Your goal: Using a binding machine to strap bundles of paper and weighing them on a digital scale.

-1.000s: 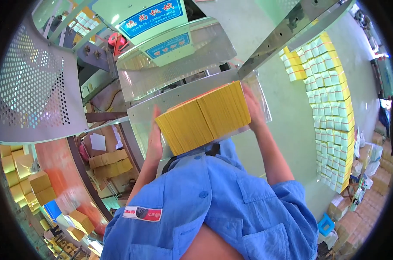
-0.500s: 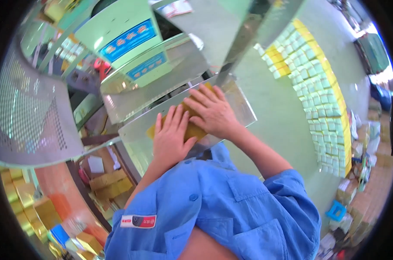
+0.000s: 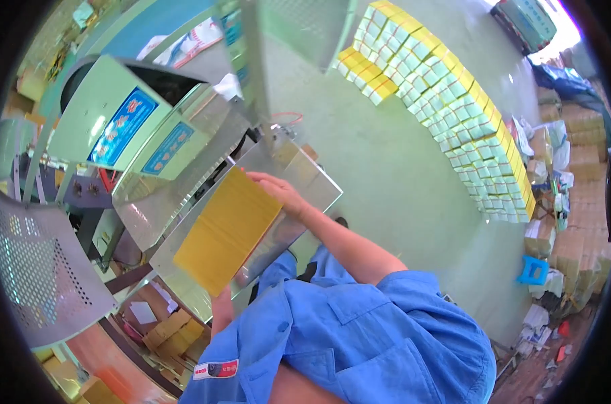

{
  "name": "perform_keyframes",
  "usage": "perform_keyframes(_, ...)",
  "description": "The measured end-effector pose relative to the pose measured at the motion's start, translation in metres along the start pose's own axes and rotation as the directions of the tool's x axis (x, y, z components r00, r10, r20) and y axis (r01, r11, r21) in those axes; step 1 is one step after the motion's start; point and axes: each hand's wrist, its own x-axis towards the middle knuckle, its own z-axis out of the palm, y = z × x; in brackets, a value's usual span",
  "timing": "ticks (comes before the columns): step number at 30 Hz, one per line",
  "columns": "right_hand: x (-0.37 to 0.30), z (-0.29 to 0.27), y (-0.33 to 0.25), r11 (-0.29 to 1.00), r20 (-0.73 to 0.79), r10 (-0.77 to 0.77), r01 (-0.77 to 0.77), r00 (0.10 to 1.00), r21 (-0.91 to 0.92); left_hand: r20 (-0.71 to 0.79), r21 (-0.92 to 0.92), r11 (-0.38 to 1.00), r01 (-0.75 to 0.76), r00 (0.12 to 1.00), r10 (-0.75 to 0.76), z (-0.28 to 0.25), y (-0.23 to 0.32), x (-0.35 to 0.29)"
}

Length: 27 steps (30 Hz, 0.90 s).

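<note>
A flat, rectangular yellow paper stack (image 3: 230, 229) lies tilted across the metal table (image 3: 312, 192) of a machine, in front of my body. My right hand (image 3: 278, 192) grips its far right end, with fingers along the top edge. At the near left corner my left hand (image 3: 222, 306) holds the other end, its fingers mostly hidden under the stack. Just beyond the table is the clear guard (image 3: 144, 209) of the pale green machine (image 3: 110, 114), which bears a blue label (image 3: 125, 126).
Rows of white bundles with yellow edges (image 3: 453, 114) stand on the floor to the right. Past them are a blue plastic stool (image 3: 533, 269) and stacked cartons (image 3: 581, 236). A perforated metal panel (image 3: 49, 269) is at the left, near an open cardboard box (image 3: 174, 337).
Both hands lay flat on top of the yellow stack; now they hold its opposite ends and more of it shows. My view has shifted, so the machine sits farther left.
</note>
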Motion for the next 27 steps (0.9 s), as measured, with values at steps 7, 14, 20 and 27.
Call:
perform_keyframes(7, -0.085, -0.096, -0.059, 0.959, -0.131, -0.066, 0.099, 0.989, 0.264, 0.159, -0.027, 0.999, -0.036, 0.986, 0.04, 0.106, 0.041, -0.004)
perform_keyframes(14, -0.207, -0.281, -0.135, 0.899, -0.604, -0.321, 0.435, 0.73, 0.049, 0.33, -0.125, 0.988, -0.093, 0.935, 0.13, 0.437, 0.076, 0.05)
perform_keyframes(20, -0.273, -0.41, -0.182, 0.844, -0.712, 0.121, 0.307, 0.691, 0.441, 0.381, -0.212, 0.976, -0.047, 0.916, 0.127, 0.651, 0.098, 0.031)
perform_keyframes(27, -0.227, -0.522, -0.221, 0.855, -0.647, 0.303, 0.1, 0.7, 0.508, 0.398, 0.071, 0.997, -0.023, 0.917, -0.007, 0.714, 0.053, 0.102)
